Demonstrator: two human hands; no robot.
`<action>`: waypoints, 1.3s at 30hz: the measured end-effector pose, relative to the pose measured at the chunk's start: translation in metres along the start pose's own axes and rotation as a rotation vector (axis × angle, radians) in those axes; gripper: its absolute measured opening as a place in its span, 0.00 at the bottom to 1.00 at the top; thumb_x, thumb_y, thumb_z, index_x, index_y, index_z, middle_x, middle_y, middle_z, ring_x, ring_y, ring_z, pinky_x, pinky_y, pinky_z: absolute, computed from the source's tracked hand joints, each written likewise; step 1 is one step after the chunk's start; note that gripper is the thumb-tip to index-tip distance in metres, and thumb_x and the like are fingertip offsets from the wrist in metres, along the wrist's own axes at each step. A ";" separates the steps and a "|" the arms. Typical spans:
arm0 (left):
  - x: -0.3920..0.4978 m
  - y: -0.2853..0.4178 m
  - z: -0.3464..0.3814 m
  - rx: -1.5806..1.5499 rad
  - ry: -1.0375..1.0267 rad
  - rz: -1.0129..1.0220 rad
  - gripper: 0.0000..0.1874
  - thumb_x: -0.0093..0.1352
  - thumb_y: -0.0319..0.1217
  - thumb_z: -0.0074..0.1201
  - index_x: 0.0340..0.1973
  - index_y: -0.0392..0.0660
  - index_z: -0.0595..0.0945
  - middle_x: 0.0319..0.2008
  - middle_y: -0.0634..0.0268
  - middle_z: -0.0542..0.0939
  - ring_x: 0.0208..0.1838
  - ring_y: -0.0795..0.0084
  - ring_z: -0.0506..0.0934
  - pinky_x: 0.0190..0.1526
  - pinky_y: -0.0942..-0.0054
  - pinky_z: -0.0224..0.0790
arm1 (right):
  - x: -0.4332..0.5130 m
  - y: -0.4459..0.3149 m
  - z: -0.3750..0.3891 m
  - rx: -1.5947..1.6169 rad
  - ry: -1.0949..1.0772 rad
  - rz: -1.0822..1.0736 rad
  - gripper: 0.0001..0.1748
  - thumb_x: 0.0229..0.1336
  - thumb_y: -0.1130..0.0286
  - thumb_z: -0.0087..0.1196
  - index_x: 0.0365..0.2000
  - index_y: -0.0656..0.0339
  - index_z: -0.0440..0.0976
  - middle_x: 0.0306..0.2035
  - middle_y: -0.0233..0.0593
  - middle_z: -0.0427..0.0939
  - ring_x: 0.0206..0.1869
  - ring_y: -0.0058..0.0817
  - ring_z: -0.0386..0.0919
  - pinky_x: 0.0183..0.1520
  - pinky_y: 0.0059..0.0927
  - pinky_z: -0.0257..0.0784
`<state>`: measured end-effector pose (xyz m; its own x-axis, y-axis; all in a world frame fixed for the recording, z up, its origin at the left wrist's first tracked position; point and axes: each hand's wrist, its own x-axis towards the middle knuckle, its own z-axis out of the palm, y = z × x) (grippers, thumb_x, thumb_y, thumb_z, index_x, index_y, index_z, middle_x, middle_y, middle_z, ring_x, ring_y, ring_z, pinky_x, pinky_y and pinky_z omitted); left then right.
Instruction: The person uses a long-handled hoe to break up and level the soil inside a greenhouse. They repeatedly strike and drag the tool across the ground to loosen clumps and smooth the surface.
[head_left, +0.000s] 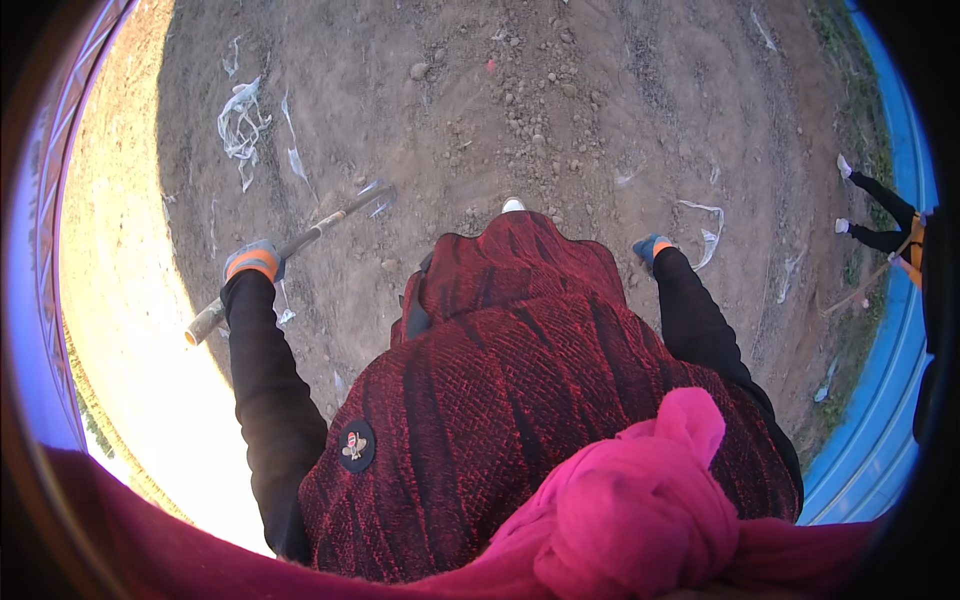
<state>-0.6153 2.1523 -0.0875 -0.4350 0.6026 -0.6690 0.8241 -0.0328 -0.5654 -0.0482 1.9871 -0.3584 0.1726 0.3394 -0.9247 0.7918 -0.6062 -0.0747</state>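
Note:
My left hand (256, 259), in a grey and orange work glove, is closed around a long worn pole (304, 238). The pole slants across the ground, its rounded butt (196, 332) behind my hand and its far end blurred, with a thin shiny metal-like or plastic piece (380, 196) there. At my right side hangs my right hand (651, 247), in a blue-grey and orange glove. Nothing shows in it, but its fingers are mostly turned from view. A thin strip of pale plastic film (709, 238) lies on the soil close to it.
Bare soil (465, 120) with a band of small clods and stones (536, 112) stretches ahead. Tangled plastic film (241, 124) lies front left. Far right, another person (892, 214) holds a thin stick-like handle (859, 291) beside a blue wall or sheeting (874, 450).

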 end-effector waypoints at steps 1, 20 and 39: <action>0.003 -0.003 0.005 -0.016 0.016 0.001 0.13 0.52 0.33 0.48 0.32 0.45 0.78 0.33 0.53 0.76 0.38 0.55 0.73 0.38 0.64 0.64 | -0.003 0.004 0.003 -0.083 -0.022 -0.010 0.17 0.48 0.57 0.42 0.35 0.53 0.72 0.36 0.42 0.73 0.41 0.34 0.71 0.41 0.30 0.65; 0.073 -0.069 -0.031 -0.167 0.001 0.029 0.07 0.49 0.30 0.50 0.19 0.41 0.78 0.17 0.57 0.75 0.25 0.63 0.76 0.29 0.66 0.64 | 0.033 -0.186 -0.184 0.481 0.307 -0.208 0.13 0.48 0.62 0.47 0.32 0.60 0.69 0.18 0.39 0.73 0.13 0.26 0.65 0.16 0.29 0.60; 0.153 -0.137 0.015 -0.306 -0.275 0.050 0.19 0.49 0.24 0.53 0.38 0.45 0.76 0.26 0.59 0.77 0.21 0.66 0.76 0.23 0.69 0.69 | 0.047 -0.249 -0.210 0.539 0.433 -0.079 0.16 0.48 0.59 0.46 0.34 0.60 0.70 0.21 0.40 0.75 0.17 0.29 0.71 0.23 0.33 0.66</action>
<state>-0.8001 2.2368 -0.1202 -0.4379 0.3694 -0.8196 0.8986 0.2071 -0.3868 -0.1146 2.3052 -0.3048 0.4332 0.5855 -0.6852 0.4293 -0.8025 -0.4144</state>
